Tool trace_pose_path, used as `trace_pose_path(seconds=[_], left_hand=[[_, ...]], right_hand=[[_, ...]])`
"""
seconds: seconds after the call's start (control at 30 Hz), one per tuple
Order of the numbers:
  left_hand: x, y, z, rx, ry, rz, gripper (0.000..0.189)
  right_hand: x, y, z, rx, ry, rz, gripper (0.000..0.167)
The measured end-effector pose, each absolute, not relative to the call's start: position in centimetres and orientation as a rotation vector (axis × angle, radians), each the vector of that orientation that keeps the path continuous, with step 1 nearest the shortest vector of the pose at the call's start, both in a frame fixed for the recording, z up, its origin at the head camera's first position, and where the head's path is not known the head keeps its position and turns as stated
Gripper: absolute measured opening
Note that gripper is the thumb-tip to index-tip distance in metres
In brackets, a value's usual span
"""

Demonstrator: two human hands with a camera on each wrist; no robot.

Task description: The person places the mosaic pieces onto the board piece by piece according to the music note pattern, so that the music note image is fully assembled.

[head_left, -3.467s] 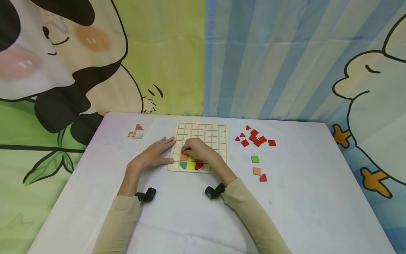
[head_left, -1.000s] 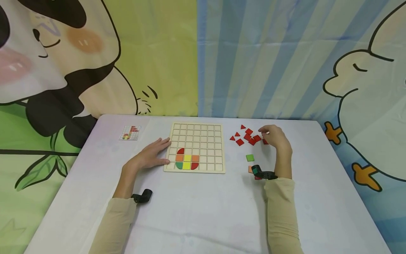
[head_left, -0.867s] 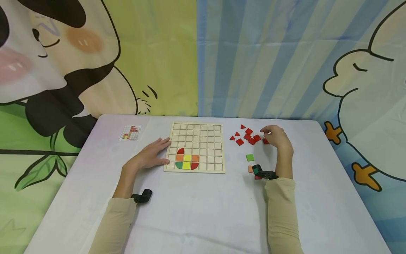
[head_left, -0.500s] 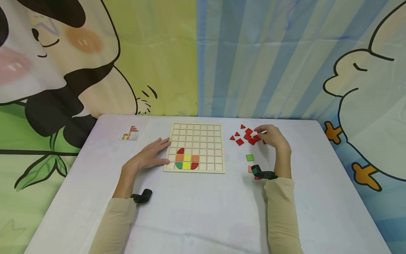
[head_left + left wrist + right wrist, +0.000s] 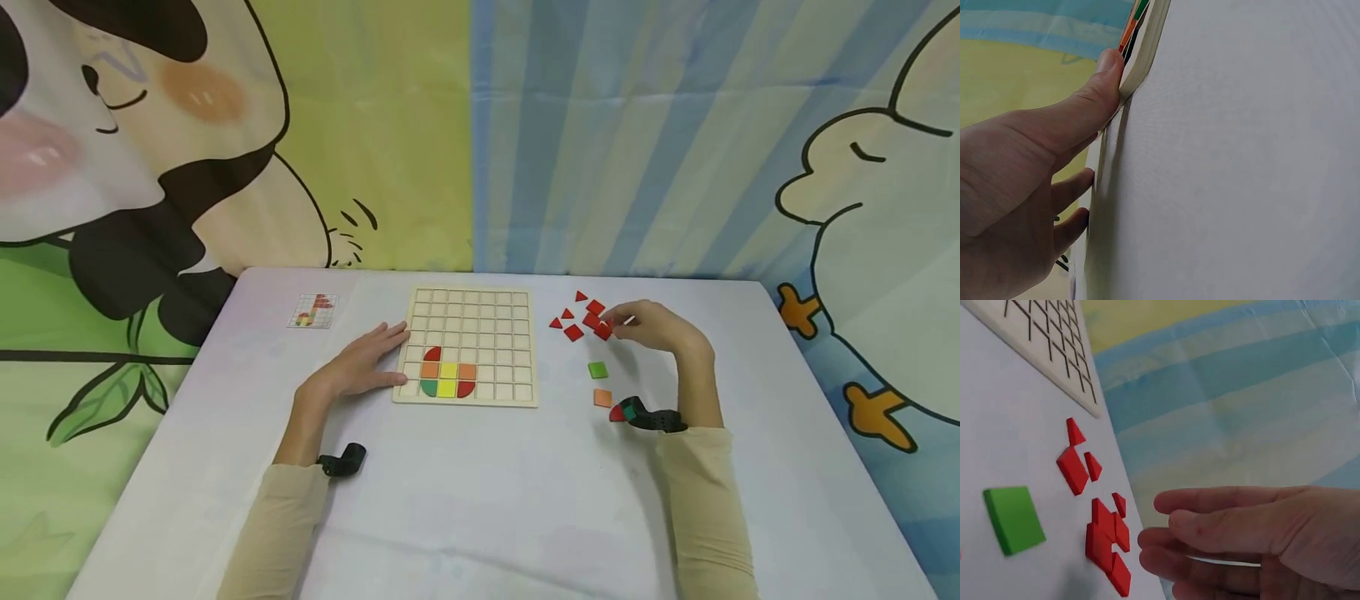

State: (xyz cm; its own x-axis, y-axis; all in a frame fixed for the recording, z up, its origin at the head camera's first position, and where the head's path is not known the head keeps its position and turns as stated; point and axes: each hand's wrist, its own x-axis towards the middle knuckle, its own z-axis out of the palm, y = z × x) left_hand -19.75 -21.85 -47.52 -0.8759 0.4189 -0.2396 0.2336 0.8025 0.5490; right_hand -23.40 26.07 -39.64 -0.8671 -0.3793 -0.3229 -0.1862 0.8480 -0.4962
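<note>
My left hand lies at the left edge of a wooden grid board, thumb and fingertips touching its rim. In the left wrist view the thumb presses the board's corner. Coloured tiles sit in the lower left cells: a red quarter circle, orange squares, yellow squares, a green quarter circle and another red one. My right hand hovers at the right side of the loose red tiles. In the right wrist view its fingers are extended, with no tile visible between them.
A small pattern card lies left of the board. Right of it are a green square, an orange square and a red quarter circle, partly covered by the wrist camera. A printed curtain hangs behind the table.
Earlier my right hand was over the board's tiles; it has since moved right to the loose red tiles. Lately its wrist has swung further right. My left hand stays at the board's edge.
</note>
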Motion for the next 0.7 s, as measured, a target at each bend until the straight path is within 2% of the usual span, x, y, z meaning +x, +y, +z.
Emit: trace_pose_path(seconds=[0.13, 0.3, 0.53, 0.7], left_hand=[[-19.7, -21.7, -47.5, 0.495, 2.642, 0.747, 0.087], [-19.7, -22.0, -47.6, 0.467, 2.651, 0.745, 0.087], [-20.1, -21.4, -47.9, 0.466, 2.636, 0.723, 0.089], [-19.9, -21.6, -47.8, 0.434, 2.646, 0.695, 0.089]], right_hand=[[-21.5, 26.7, -40.0, -0.524, 2.546, -0.569, 0.019], [-19.4, 26.9, -40.8, -0.520, 2.415, -0.479, 0.010], [-17.9, 25.9, -41.6, -0.363, 2.340, -0.370, 0.024], [-17.9, 24.6, -42.2, -0.385, 2.358, -0.305, 0.029]])
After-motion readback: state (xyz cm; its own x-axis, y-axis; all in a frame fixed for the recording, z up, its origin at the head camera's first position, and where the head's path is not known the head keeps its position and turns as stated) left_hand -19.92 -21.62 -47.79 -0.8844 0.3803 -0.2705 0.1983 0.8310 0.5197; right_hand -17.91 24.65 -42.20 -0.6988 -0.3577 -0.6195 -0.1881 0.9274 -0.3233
